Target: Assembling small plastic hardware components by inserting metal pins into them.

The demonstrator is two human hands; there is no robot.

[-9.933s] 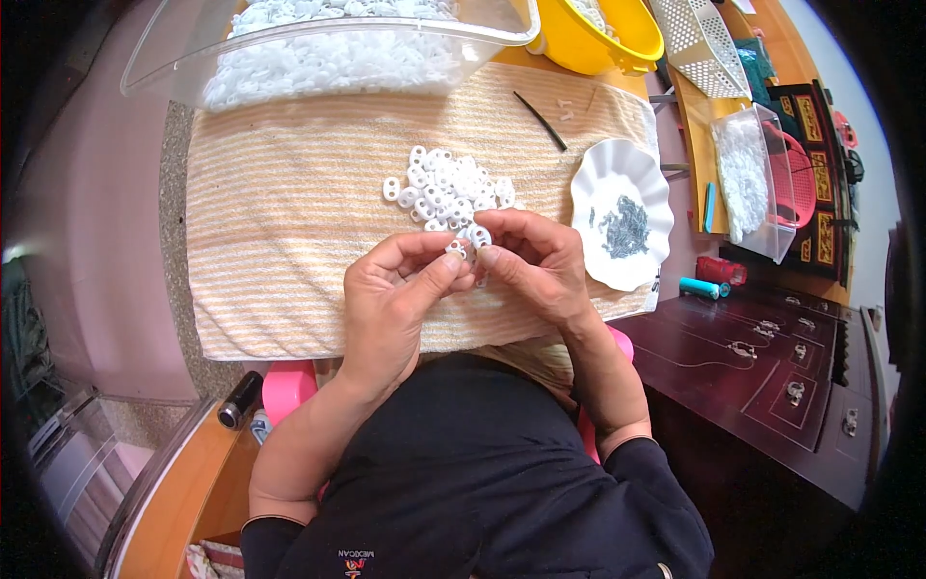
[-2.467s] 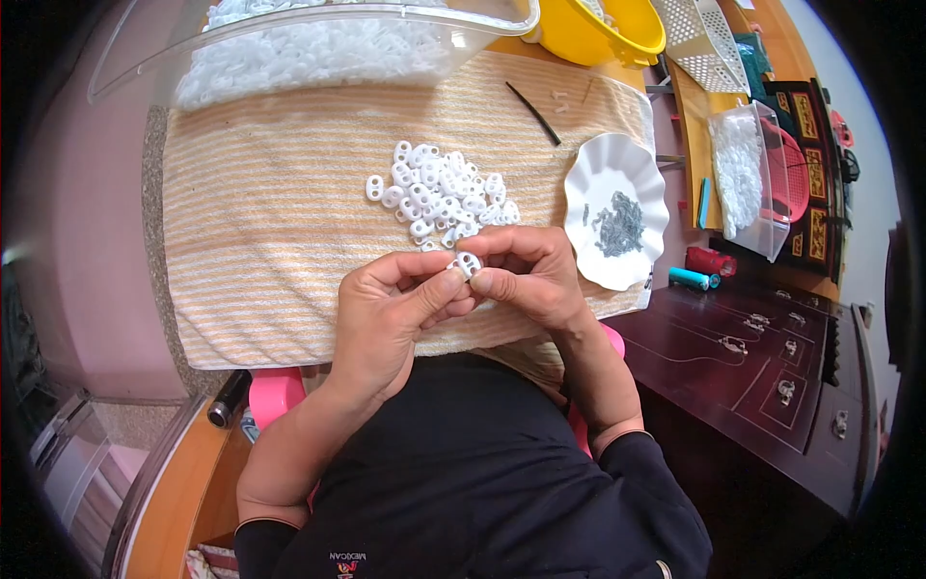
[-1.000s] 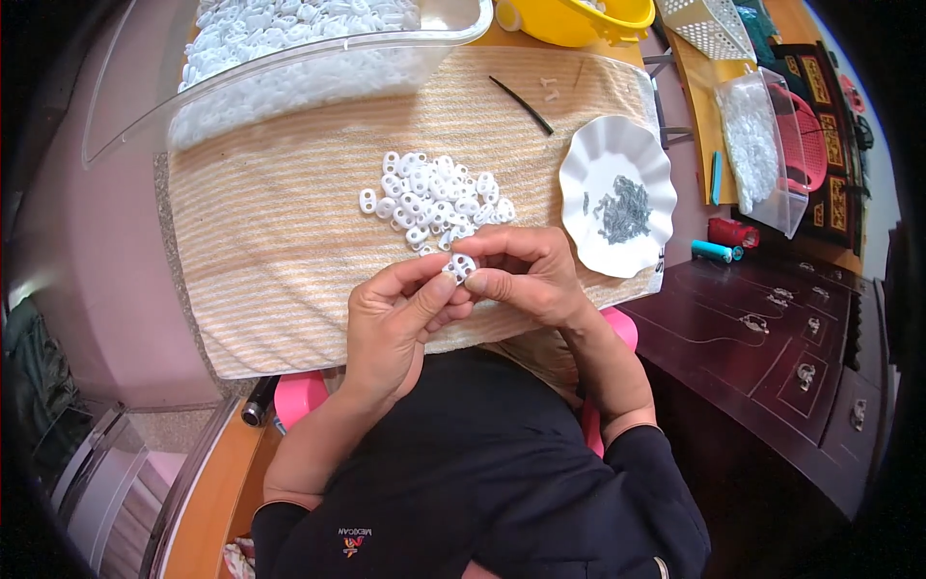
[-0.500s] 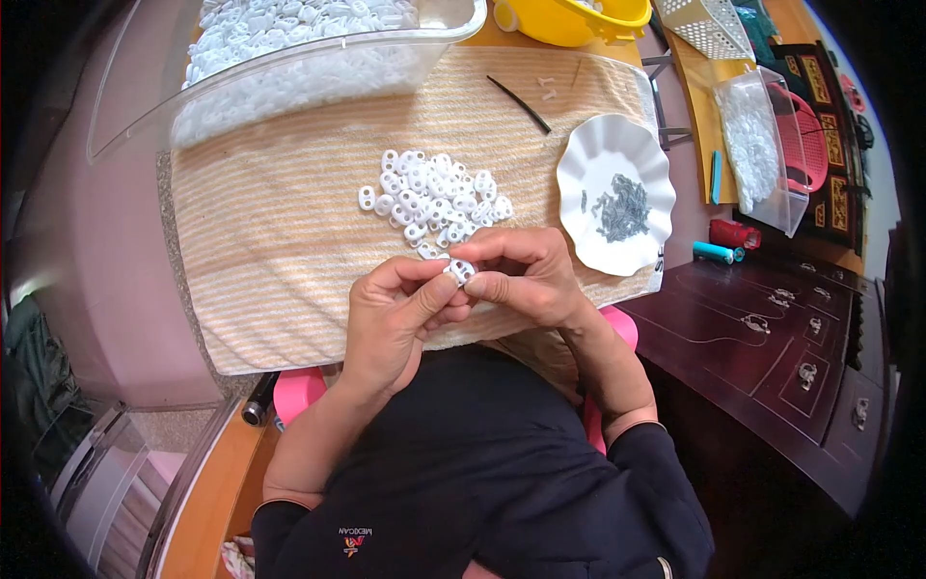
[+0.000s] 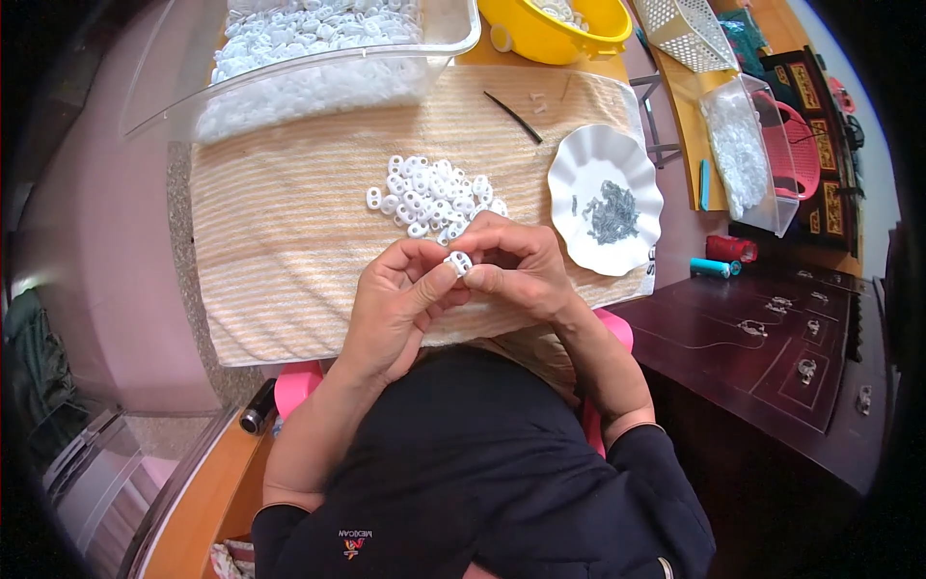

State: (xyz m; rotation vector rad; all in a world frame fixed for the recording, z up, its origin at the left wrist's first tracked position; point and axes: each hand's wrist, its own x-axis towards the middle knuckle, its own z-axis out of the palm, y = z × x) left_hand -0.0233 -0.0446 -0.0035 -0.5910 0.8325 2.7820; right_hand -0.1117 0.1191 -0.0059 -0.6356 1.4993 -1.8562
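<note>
Between my two hands, just above the near part of the striped towel [image 5: 280, 261], is a small white two-hole cord lock [image 5: 458, 262]. My left hand [image 5: 394, 299] pinches it from the left with thumb and fingers. From the right, my right hand [image 5: 521, 270] grips the same piece, its thumb below and index finger above. My fingers partly cover it. Just beyond lies a loose pile of similar white pieces [image 5: 434, 193]. To the right, a white wavy-rimmed dish [image 5: 565, 179] holds a heap of tiny grey parts [image 5: 613, 214], too small to make out singly.
A clear plastic bin [image 5: 318, 77] full of white pieces stands at the far left. Beyond the towel is a yellow basin [image 5: 559, 37]. A thin black stick [image 5: 512, 117] lies near the dish. At right are another clear bin [image 5: 741, 154] and a dark wooden cabinet [image 5: 752, 338].
The view has shifted slightly. Both hands still hold the cord lock, which is turned so that its two holes show more plainly.
</note>
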